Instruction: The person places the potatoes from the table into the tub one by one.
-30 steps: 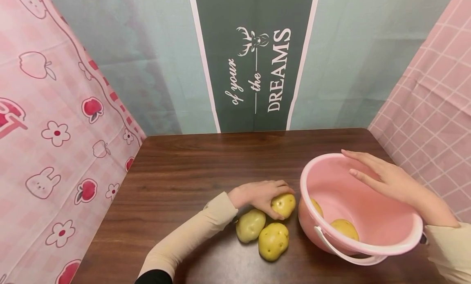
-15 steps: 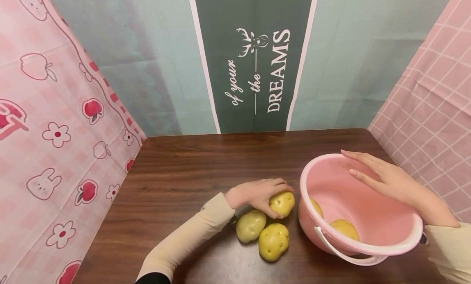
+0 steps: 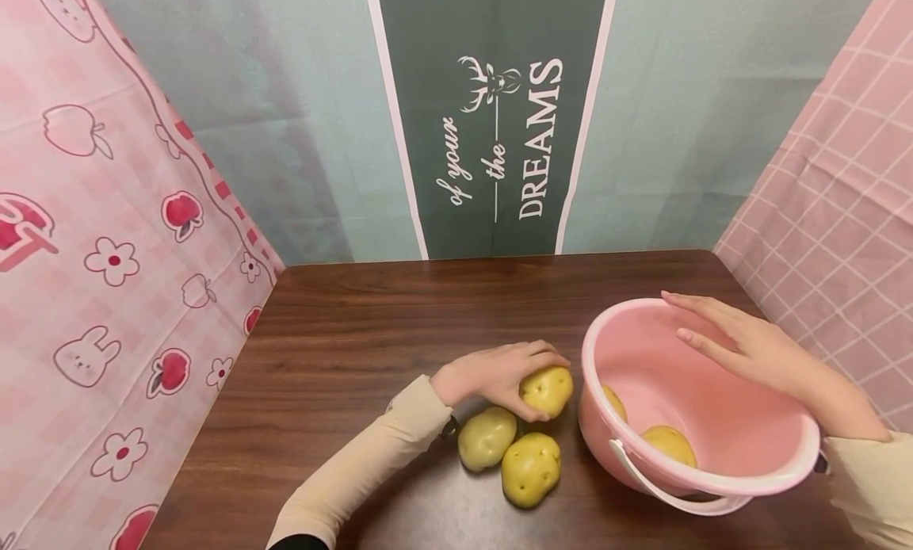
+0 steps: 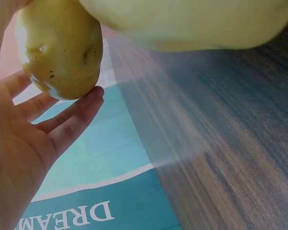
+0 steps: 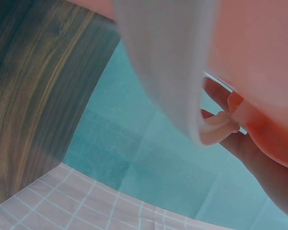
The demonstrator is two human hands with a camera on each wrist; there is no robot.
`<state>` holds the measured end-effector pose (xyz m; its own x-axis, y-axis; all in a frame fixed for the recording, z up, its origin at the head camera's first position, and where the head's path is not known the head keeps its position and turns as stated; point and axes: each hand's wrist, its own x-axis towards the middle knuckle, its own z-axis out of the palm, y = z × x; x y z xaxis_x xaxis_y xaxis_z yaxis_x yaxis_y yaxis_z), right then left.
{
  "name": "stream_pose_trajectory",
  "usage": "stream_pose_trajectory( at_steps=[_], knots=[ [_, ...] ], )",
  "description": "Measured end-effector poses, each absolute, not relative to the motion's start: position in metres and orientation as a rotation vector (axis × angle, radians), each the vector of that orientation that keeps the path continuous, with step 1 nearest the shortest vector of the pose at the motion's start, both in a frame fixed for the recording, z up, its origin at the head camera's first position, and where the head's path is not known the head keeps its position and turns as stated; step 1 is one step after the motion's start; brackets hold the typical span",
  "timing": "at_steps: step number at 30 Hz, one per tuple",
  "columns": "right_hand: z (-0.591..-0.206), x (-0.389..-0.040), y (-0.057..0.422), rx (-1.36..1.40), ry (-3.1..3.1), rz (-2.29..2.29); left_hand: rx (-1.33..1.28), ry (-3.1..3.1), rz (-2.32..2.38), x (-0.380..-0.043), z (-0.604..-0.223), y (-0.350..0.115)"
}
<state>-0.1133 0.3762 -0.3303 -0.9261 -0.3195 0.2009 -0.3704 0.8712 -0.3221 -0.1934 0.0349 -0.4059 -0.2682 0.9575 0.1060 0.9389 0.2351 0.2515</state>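
My left hand point(image 3: 499, 378) grips a yellow potato point(image 3: 548, 391), thumb on the near side and fingers over the far side. The left wrist view shows this potato point(image 4: 62, 48) against the fingers. A paler potato point(image 3: 487, 439) and another yellow potato point(image 3: 531, 469) lie on the table just below that hand. To the right stands a pink bucket point(image 3: 749, 423), tilted toward me, with two potatoes point(image 3: 668, 444) visible inside. My right hand point(image 3: 756, 348) holds the bucket's far right rim, thumb inside; in the right wrist view, fingers point(image 5: 237, 139) show outside by the handle joint.
Dark wooden tabletop point(image 3: 371, 320) extends to the left and behind the potatoes. The white bucket handle point(image 3: 663, 490) hangs down at the front. Printed cloths surround the table: pink at left, green with lettering point(image 3: 499, 138) at the back, pink grid point(image 3: 849, 162) at right.
My left hand has shifted slightly up and away from me with the potato in its grip. The right hand, the bucket and the other potatoes stay in place.
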Motion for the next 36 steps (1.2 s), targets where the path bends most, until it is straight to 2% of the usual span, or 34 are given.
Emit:
stream_pose_trajectory(
  at_steps=[36],
  knots=[
    [-0.331, -0.113, 0.377, 0.546, -2.889, 0.542, 1.920, 2.471, 0.596, -0.193, -0.390, 0.031]
  ],
)
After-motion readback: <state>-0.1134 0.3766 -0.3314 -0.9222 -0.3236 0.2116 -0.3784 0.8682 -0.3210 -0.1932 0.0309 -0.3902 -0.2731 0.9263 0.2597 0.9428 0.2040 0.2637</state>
